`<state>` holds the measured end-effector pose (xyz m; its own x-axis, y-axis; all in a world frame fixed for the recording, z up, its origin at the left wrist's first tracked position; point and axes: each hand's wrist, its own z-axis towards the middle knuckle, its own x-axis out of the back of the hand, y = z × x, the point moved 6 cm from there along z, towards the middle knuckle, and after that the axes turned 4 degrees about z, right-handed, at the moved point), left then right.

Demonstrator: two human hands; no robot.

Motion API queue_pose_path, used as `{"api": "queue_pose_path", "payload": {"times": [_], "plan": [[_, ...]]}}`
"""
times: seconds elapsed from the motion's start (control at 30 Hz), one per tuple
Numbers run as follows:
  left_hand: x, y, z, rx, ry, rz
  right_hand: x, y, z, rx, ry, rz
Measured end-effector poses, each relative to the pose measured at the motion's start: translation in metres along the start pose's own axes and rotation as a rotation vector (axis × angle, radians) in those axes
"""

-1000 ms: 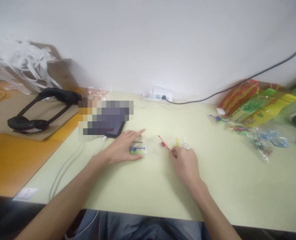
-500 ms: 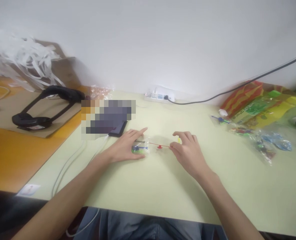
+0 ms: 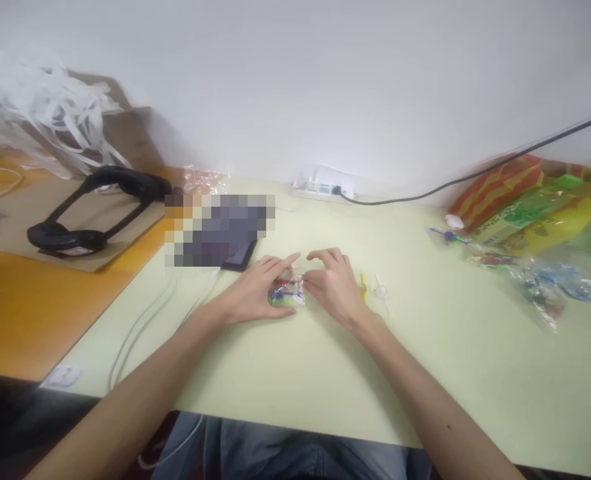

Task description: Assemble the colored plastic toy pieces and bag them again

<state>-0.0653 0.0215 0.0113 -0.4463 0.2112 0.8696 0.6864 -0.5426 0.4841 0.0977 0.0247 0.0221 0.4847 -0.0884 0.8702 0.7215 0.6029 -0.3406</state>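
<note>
A small clear plastic bag point(image 3: 300, 295) lies in front of me with blue, green and red plastic pieces inside. My left hand point(image 3: 255, 290) holds it from the left, thumb along the near side and index finger stretched along the far side. At the bag's right end, my right hand point(image 3: 332, 283) pinches the end of a thin red plastic piece point(image 3: 286, 283), most of which is within the bag. Just right of that hand, a yellow plastic piece point(image 3: 364, 287) and a white piece with a ring and thin arms point(image 3: 382, 291) lie on the table.
At the right lie several bagged small parts point(image 3: 540, 293), a blue piece point(image 3: 449, 235) and colourful packaging point(image 3: 530, 207). A dark tablet point(image 3: 240, 257), partly pixelated, lies left with a white cable. A power strip point(image 3: 322, 189) sits by the wall; a black headset-like frame point(image 3: 70, 239) rests on cardboard.
My right hand has moved left to the bag, bringing the red piece into it. The yellow and white pieces now show beside that hand. My left hand stays nearly still.
</note>
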Motion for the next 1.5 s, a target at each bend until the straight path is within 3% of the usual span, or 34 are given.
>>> {"api": "queue_pose_path", "payload": {"times": [0.3, 0.4, 0.57, 0.67, 0.77, 0.97, 1.3, 1.4, 1.5], "plan": [[0.0, 0.004, 0.001, -0.025, -0.008, 0.068, -0.027, -0.008, 0.009, -0.006, -0.085, 0.077], [-0.001, 0.003, 0.001, -0.024, -0.005, 0.068, -0.026, -0.009, 0.01, -0.027, -0.122, 0.104], [-0.001, 0.003, 0.0, -0.034, 0.006, 0.053, 0.019, 0.01, -0.014, -0.079, -0.051, 0.115], [0.0, 0.004, 0.0, -0.038, 0.004, 0.058, 0.054, 0.036, -0.046, -0.236, 0.055, -0.059], [0.0, 0.004, 0.0, -0.031, 0.0, 0.066, 0.068, 0.047, -0.077, -0.345, 0.062, -0.227], [0.003, 0.004, -0.001, -0.053, 0.03, 0.137, 0.045, 0.029, -0.111, -0.52, -0.014, -0.352], [0.0, -0.002, -0.001, 0.012, 0.007, 0.052, 0.039, 0.036, -0.121, -0.769, 0.03, -0.03], [0.0, -0.001, -0.001, 0.025, 0.006, 0.027, 0.048, 0.038, -0.122, -0.72, 0.117, 0.043], [0.0, -0.001, -0.001, 0.043, 0.014, 0.013, 0.063, 0.032, -0.115, -0.479, 0.186, -0.007]]}}
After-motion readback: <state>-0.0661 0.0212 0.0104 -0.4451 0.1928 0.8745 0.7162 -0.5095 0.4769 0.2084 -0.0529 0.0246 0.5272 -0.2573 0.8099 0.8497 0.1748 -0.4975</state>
